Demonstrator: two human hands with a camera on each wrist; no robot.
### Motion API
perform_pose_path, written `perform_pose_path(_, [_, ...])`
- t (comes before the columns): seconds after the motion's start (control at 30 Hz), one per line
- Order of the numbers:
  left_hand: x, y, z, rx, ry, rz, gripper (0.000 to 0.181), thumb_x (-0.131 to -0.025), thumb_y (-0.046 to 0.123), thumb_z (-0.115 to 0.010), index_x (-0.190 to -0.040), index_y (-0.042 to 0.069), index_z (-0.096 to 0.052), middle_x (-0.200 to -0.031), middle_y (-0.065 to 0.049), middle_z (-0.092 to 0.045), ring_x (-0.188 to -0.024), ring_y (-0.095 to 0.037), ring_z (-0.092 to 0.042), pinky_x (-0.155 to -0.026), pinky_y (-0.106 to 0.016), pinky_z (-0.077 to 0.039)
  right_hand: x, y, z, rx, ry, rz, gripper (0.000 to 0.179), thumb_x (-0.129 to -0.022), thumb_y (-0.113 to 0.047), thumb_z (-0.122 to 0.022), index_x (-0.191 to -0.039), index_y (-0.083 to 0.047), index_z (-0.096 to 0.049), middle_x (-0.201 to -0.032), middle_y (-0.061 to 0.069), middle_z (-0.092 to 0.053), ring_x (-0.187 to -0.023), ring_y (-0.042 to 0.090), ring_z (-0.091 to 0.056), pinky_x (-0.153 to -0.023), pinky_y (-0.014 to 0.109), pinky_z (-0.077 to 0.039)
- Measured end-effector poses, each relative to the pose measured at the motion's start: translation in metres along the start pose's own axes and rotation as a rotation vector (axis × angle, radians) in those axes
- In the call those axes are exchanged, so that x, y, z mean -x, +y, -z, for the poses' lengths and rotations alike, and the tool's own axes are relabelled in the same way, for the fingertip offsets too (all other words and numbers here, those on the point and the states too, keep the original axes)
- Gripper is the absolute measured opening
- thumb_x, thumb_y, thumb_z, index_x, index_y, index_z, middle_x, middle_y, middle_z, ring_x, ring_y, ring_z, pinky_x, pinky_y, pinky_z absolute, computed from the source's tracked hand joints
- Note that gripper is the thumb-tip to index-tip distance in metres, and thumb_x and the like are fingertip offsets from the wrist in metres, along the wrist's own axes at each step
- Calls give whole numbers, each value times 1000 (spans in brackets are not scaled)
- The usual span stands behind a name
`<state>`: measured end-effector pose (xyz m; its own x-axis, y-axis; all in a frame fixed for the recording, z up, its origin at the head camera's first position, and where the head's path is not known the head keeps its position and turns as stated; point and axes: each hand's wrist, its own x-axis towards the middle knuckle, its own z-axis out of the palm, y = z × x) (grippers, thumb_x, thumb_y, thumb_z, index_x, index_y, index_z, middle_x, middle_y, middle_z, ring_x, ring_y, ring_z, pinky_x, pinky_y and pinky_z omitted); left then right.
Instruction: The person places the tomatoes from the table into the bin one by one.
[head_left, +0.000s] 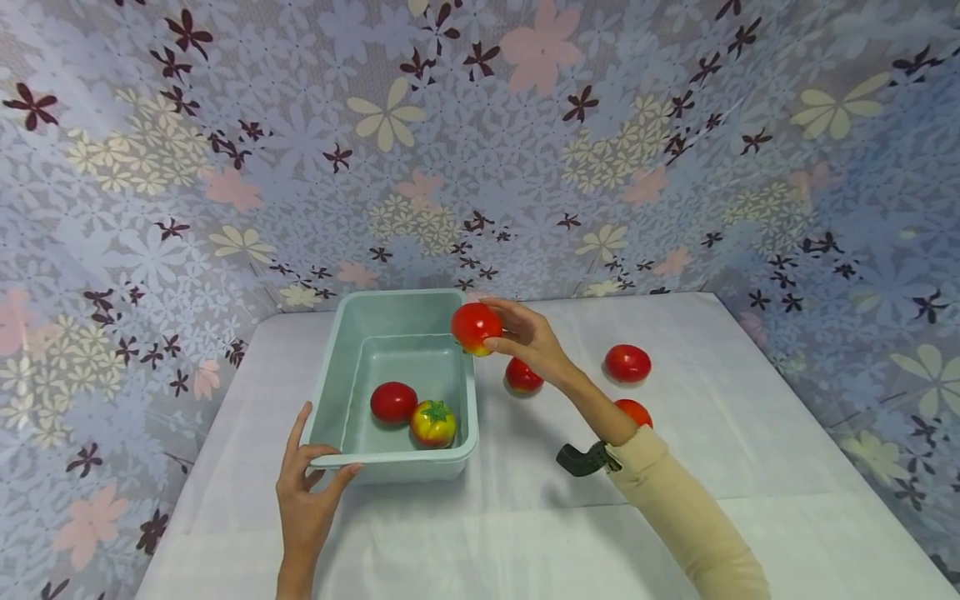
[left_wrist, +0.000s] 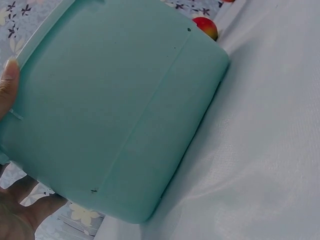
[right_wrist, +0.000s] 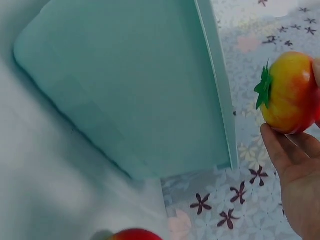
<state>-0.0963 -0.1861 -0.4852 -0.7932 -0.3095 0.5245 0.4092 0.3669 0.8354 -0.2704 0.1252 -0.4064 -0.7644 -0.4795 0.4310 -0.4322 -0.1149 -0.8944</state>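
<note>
A pale green plastic tub [head_left: 472, 400] stands on the table, with a red tomato [head_left: 393, 403] and a yellow-red tomato [head_left: 433, 425] with green leaves inside it. My left hand [head_left: 307, 487] grips the tub's near left corner, thumb against the front. In the left wrist view the tub wall [left_wrist: 115, 110] hides part of the fingers. My right hand [head_left: 532, 343] pinches another tomato [head_left: 476, 327] over the tub's right rim. The right wrist view shows this tomato's yellow end and green leaves [right_wrist: 265, 87].
Right of the tub lie three red tomatoes: one [head_left: 522, 377] beneath the right hand, one [head_left: 627, 364] farther right, and one [head_left: 634, 412] partly behind the right forearm. A white cloth [head_left: 750, 450] covers the table. Flowered fabric [head_left: 480, 167] hangs behind it.
</note>
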Motion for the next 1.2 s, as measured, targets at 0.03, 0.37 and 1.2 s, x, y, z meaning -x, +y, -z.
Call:
perform_pose_path(0.03, [0,0,0,2,3,-4,34,-63,-15,-82,-86,-3,-61,-154,-13,-39,-132,-9,-42,-83,-9,-49,-1,0,-2,-10,-4,3,58,-90,-14,-69,-140,4,-45,-139,25,-52,-118,18,-61,-97,33,-53])
perform_pose_path(0.37, [1,0,0,10,-4,1,33,-64,-15,-82,-86,-3,-60,-154,-12,-39,-132,-9,-42,-82,-10,-50,-9,1,-18,-79,-25,9,62,-88,-16,-73,-140,5,-44,-137,22,-54,-117,18,-60,-94,33,-55])
perform_pose_path(1.2, [1,-1,-1,2,11,-15,34,-62,-16,-82,-86,-3,-61,-154,-14,-39,-135,-9,-40,-81,-9,-50,-9,10,-32,-22,-64,-66,61,-85,-5,-73,-141,-1,-47,-144,17,-50,-132,28,-50,-112,44,-40])
